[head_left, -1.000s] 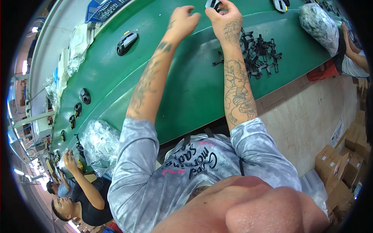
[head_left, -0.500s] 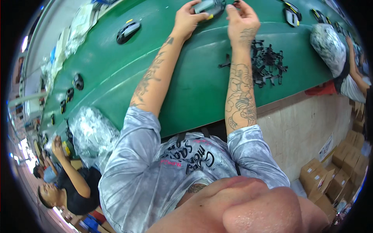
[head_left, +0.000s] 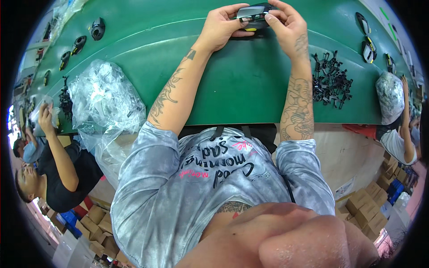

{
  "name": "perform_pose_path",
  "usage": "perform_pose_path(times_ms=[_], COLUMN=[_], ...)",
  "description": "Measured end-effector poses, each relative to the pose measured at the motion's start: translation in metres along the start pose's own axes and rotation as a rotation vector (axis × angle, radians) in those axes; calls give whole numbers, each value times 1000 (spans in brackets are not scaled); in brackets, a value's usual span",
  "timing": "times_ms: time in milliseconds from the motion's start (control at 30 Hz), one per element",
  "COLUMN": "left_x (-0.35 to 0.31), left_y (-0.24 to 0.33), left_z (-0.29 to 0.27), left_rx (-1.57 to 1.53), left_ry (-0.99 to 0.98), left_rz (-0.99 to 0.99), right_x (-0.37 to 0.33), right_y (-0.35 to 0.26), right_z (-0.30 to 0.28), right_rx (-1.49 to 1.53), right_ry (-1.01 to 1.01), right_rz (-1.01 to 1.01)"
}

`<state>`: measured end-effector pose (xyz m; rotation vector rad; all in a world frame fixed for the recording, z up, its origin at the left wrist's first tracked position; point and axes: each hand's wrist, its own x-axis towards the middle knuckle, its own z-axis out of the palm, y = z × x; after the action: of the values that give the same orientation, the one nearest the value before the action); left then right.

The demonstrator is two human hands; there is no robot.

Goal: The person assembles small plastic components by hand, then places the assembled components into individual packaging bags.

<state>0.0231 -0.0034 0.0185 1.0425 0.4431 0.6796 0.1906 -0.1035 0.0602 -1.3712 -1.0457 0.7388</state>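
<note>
Beyond my body, over the green table, both hands meet at a black-and-grey oval plastic housing (head_left: 255, 10) with a yellow tab. My left hand (head_left: 219, 27) grips its left end, thumb along the near side and fingers behind. My right hand (head_left: 291, 30) closes on the right end, thumb pressed to the near face. A small black piece shows at the near face between the thumbs; whether it is fixed there I cannot tell. Beside my right forearm lies a pile of small black plastic clips (head_left: 331, 80).
Similar housings (head_left: 98, 29) stand along the table (head_left: 214, 100) at left and right. A clear plastic bag (head_left: 105, 96) sits left, another filled bag (head_left: 389, 97) right. A co-worker (head_left: 67, 169) works at left, another person's arm (head_left: 405, 120) at right. Cardboard boxes (head_left: 364, 205) stand below.
My right hand, half a second ago raised apart with a small dark piece, is now on the housing. The view has turned, and the housing appears lower and further right.
</note>
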Motion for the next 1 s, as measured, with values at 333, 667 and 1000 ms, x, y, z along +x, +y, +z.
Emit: perform_pose_path(times_ms=[333,667,1000], left_x=[4,4,2], left_y=[-3,-2,-6], left_z=[-2,-2,7], left_rx=[-163,-199,-56], left_ry=[-40,-66,50], left_rz=[25,17,51], right_x=[-4,2,-2], right_y=[5,23,17], right_z=[10,8,7], right_rx=[-220,-119,-934], right_ry=[244,233,348], right_rz=[-173,-332,-479])
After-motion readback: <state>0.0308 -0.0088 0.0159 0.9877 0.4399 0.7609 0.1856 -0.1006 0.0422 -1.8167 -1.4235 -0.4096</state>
